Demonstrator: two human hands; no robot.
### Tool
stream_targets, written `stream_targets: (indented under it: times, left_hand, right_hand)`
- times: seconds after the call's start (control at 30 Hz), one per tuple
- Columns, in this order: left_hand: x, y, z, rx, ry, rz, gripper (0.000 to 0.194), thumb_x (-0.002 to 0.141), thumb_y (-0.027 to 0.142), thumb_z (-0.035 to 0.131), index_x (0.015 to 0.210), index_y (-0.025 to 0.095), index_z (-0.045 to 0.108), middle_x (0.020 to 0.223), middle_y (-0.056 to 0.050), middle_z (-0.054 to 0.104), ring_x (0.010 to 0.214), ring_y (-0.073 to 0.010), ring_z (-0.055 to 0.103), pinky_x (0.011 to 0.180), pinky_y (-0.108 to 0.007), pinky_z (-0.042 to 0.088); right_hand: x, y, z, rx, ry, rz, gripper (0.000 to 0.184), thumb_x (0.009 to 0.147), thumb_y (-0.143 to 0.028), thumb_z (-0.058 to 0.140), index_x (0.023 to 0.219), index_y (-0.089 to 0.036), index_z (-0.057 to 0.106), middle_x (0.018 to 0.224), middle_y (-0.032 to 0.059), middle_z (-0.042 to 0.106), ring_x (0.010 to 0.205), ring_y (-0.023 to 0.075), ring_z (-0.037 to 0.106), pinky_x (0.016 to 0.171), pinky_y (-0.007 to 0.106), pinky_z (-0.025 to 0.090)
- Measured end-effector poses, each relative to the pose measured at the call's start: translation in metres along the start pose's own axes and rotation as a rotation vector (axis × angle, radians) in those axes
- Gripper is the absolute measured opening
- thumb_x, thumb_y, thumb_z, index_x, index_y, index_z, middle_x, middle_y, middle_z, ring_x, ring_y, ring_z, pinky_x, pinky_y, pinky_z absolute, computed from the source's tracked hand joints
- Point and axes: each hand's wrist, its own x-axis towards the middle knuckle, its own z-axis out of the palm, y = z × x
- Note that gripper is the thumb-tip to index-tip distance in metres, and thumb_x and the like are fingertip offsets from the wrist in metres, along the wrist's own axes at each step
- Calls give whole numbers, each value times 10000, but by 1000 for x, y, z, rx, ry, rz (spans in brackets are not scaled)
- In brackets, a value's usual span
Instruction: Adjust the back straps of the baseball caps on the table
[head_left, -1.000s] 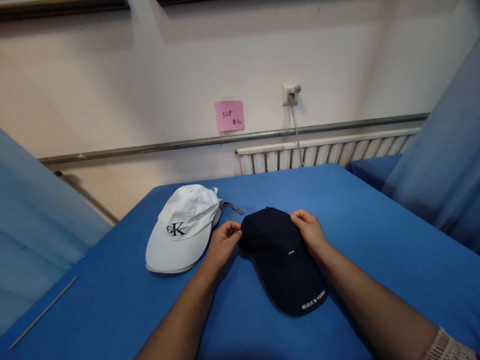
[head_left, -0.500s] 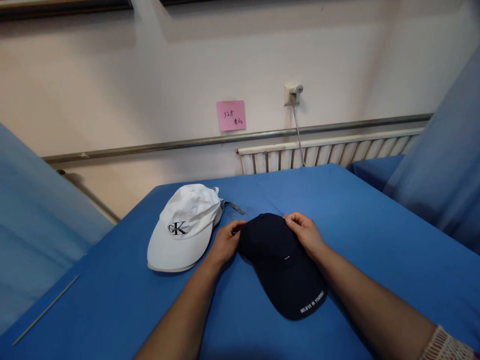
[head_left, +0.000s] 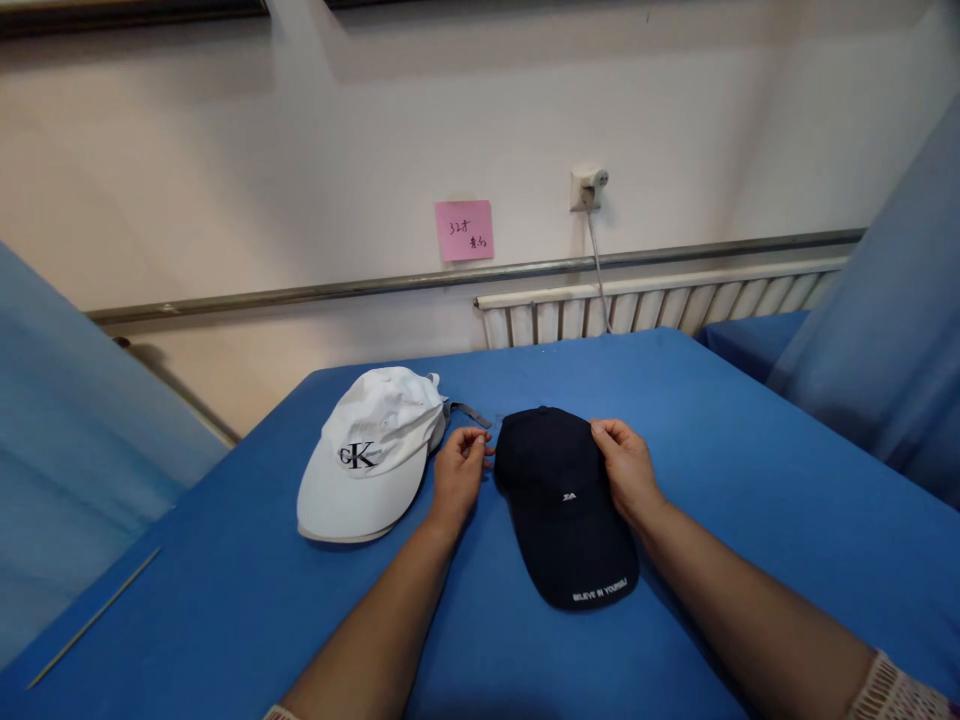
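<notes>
Behind everything stands a pale wall [head_left: 300,150], and before it a blue tabletop [head_left: 720,430]. The white cap [head_left: 371,440] lies left on it, a big black K on its front with a smaller letter, C or G, beside it; finer lettering across them is too faint to read. The dark cap [head_left: 562,500] is to its right, brim toward the wearer of the camera, BELIEVE IN YOURSELF in white along the brim's edge, the last letters blurred; a white mark above is too small to read. The right hand [head_left: 628,475] has its fingers pinched on the cap's right edge. The left hand [head_left: 459,475] has its fingers curled just beside the opposite edge; whether they touch I cannot tell. The pink note [head_left: 464,231] on the wall shows a handwritten 32, a character after it and smaller, unclear ones below.
</notes>
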Motion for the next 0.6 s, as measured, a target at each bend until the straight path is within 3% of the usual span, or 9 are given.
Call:
stream_targets:
  times: [0.17,0.3,0.4,0.6]
  left_hand:
    - [-18,9,-8,204,-146,90,263,800,364,600,967,167,654,891,-58,679,722,-164,619,647,-280,485]
    - [-27,19,-2,381,-207,209,274,776,317,624,1014,184,658,891,-42,667,692,-158,583,651,-288,463]
    - [-26,23,6,493,-221,301,155,783,259,584,897,188,663,866,-37,652,741,-167,580,697,-294,450]
    - [-24,25,7,526,-213,298,99,809,226,513,760,192,592,772,-18,620,704,-155,562,686,-287,436]
  right_hand:
    - [6,3,-3,8,68,-5,283,718,-489,683,764,-215,632,759,11,646,713,185,570,692,316,472]
    - [6,4,-3,8,73,-1,263,722,-462,690,770,-208,643,766,10,638,729,183,563,703,313,468]
    - [6,6,-3,31,52,6,252,725,-449,690,777,-207,644,779,11,644,729,182,568,708,314,473]
    - [6,6,-2,29,65,3,241,719,-447,691,760,-215,637,768,3,645,714,179,570,710,312,475]
